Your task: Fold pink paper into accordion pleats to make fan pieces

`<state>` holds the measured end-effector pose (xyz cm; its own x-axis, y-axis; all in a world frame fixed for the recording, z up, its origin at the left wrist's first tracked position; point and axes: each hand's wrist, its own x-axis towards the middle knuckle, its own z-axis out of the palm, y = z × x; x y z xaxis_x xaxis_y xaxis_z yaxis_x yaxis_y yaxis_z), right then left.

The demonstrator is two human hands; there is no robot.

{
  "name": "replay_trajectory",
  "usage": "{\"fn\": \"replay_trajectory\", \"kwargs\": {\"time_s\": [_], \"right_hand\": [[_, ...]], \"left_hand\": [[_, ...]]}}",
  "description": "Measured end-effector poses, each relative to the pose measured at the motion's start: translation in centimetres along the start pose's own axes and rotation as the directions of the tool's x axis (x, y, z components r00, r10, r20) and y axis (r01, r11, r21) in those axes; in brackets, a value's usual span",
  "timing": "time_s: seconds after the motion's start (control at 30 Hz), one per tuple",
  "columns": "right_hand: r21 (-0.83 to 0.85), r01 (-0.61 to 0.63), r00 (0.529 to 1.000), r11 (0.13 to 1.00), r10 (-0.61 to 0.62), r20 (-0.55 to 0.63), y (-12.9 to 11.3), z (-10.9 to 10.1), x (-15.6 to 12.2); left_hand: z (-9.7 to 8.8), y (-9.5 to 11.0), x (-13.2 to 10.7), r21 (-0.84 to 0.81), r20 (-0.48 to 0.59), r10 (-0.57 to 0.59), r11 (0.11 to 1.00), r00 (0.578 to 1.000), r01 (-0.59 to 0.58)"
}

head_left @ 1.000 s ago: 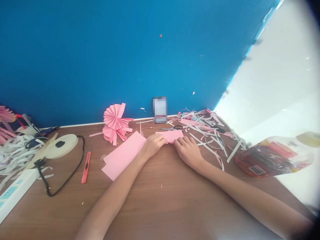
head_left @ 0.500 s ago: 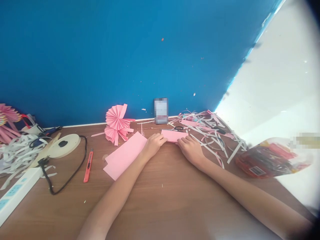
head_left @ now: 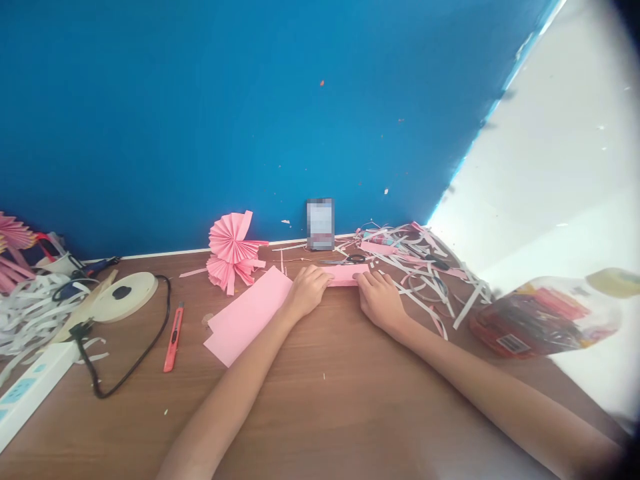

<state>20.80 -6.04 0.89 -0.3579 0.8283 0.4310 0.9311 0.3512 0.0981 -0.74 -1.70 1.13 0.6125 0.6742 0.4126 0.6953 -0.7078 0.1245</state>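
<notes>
Pink paper, folded into a narrow strip [head_left: 345,275], lies on the table [head_left: 325,413] near its far edge by the blue wall, between our two hands. Our left hand [head_left: 309,291] covers the strip's left end and our right hand [head_left: 379,301] its right end. The fingers of both are bent down and clamp the strip against the wood, none spread loose. Risk, as we judge it: uneven pressure from one hand could skew the crease. The strip could also slide on the smooth wood toward the scissors [head_left: 350,259] just behind it, or into the heap of white and pink offcuts [head_left: 425,267] at the right, and catch scraps in the fold. Our left forearm passes just beside the flat pink sheet [head_left: 245,317] and could drag or wrinkle it. The strip looks thin, matte and light pink, with straight long edges. Only its middle shows between the knuckles, and we cannot tell the number of layers. Pleated fans [head_left: 231,250] rest by the wall to the left, and an orange cutter [head_left: 173,337] lies well apart.
</notes>
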Motion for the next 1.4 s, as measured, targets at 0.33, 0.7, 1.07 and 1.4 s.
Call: {"fn": "replay_trajectory", "kwargs": {"time_s": [0.33,0.7,1.07,1.4], "right_hand": [[0.019,-0.050,0.999,0.999,0.051,-0.014,0.22,0.65,0.10],[0.095,0.007,1.000,0.995,-0.006,-0.007,0.50,0.98,0.15],[0.099,0.014,1.000,0.995,-0.014,0.007,0.47,0.80,0.13],[0.168,0.024,1.000,0.985,-0.023,-0.005,0.49,0.71,0.06]], "left_hand": [[0.08,-0.08,0.11,-0.127,0.090,0.007,0.992,0.996,0.005],[0.16,-0.18,0.11,-0.089,0.088,0.006,0.996,0.996,0.002],[0.16,0.04,-0.09,-0.187,0.083,-0.025,0.982,0.996,0.040],[-0.19,0.46,-0.04,-0.222,0.128,-0.087,0.968,0.988,0.114]]}}
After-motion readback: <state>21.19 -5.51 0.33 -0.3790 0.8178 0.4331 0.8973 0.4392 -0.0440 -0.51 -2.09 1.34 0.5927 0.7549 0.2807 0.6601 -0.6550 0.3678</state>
